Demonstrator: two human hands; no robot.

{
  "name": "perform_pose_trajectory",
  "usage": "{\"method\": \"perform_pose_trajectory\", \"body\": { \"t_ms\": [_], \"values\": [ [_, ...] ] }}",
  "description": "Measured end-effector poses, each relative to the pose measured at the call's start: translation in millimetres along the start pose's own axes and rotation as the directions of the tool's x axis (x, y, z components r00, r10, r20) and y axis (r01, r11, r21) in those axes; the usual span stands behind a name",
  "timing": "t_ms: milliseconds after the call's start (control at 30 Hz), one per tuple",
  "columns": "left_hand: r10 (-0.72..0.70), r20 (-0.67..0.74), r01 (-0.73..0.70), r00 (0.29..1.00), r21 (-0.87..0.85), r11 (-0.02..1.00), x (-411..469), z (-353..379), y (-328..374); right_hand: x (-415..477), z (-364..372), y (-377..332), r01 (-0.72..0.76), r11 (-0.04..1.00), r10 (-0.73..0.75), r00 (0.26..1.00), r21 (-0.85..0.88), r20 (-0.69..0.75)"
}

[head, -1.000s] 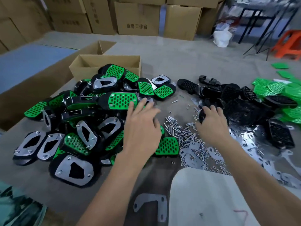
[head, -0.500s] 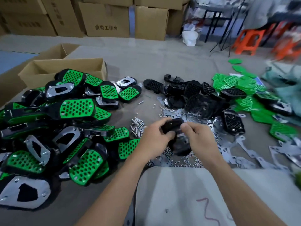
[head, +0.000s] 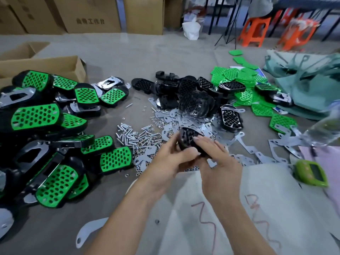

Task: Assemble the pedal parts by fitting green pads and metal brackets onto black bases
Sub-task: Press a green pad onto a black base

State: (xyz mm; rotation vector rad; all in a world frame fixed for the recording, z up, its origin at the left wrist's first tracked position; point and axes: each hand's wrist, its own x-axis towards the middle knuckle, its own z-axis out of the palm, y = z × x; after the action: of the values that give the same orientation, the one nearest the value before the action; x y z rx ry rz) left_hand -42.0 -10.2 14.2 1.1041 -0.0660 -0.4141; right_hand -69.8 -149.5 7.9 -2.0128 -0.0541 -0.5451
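Observation:
Both hands hold one black base (head: 187, 139) with a studded face, lifted a little above the table in the middle. My left hand (head: 170, 161) grips it from the left and below, my right hand (head: 219, 161) from the right with the thumb on top. More black bases (head: 195, 103) lie heaped behind. Loose green pads (head: 239, 76) spread at the back right. Flat metal brackets (head: 185, 122) lie scattered under and beside the heap. Finished pedals with green pads (head: 35, 116) pile up on the left.
Screws and nuts (head: 132, 135) lie in a patch left of my hands. An open cardboard box (head: 46, 65) stands at the back left. A white sheet (head: 239, 208) covers the near table, with a green device (head: 311, 173) at its right. Orange stools (head: 255, 30) stand beyond.
My right hand picked a black base from the heap and brought it to the middle, where my left hand joined it. The view swung to the right. The base now sits slightly higher.

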Motion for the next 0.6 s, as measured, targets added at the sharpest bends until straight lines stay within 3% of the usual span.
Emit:
{"method": "perform_pose_trajectory", "body": {
  "t_ms": [33,100,133,200,300,400,500,533,567,600],
  "values": [
    [-0.023,0.053,0.028,0.998,-0.106,0.994,-1,2,0,-6,0,3,0.081,0.996,-0.081,0.997,-0.041,-0.014],
    [-0.034,0.016,0.037,0.999,-0.189,0.981,0,2,1,-14,-5,9,0.163,0.986,-0.164,0.986,-0.040,-0.018],
    [-0.042,-0.017,0.038,0.999,-0.196,0.980,0,2,0,-15,-10,10,0.123,0.992,-0.123,0.992,0.005,-0.016],
    [-0.062,-0.049,0.051,0.997,-0.194,0.980,2,3,-2,-12,-21,10,-0.093,0.975,0.093,0.996,0.204,0.007],
    [-0.070,-0.010,0.066,0.997,-0.218,0.974,4,7,-5,-1,-38,13,-0.430,0.772,0.402,0.901,0.468,0.165],
    [-0.113,0.007,0.111,0.994,-0.248,0.962,8,15,-10,6,-46,16,-0.519,0.701,0.474,0.851,0.489,0.225],
    [-0.142,0.033,0.145,0.989,-0.320,0.936,14,22,-13,10,-52,18,-0.615,0.426,0.561,0.755,0.663,0.340],
    [-0.151,0.028,0.152,0.988,-0.314,0.937,16,25,-14,11,-55,19,-0.626,0.376,0.571,0.737,0.684,0.361],
    [-0.161,0.005,0.157,0.987,-0.270,0.950,17,28,-15,11,-57,21,-0.627,0.390,0.576,0.737,0.675,0.352],
    [-0.164,-0.036,0.156,0.986,-0.173,0.972,20,29,-16,10,-59,22,-0.617,0.483,0.568,0.761,0.622,0.314]
  ]
}}
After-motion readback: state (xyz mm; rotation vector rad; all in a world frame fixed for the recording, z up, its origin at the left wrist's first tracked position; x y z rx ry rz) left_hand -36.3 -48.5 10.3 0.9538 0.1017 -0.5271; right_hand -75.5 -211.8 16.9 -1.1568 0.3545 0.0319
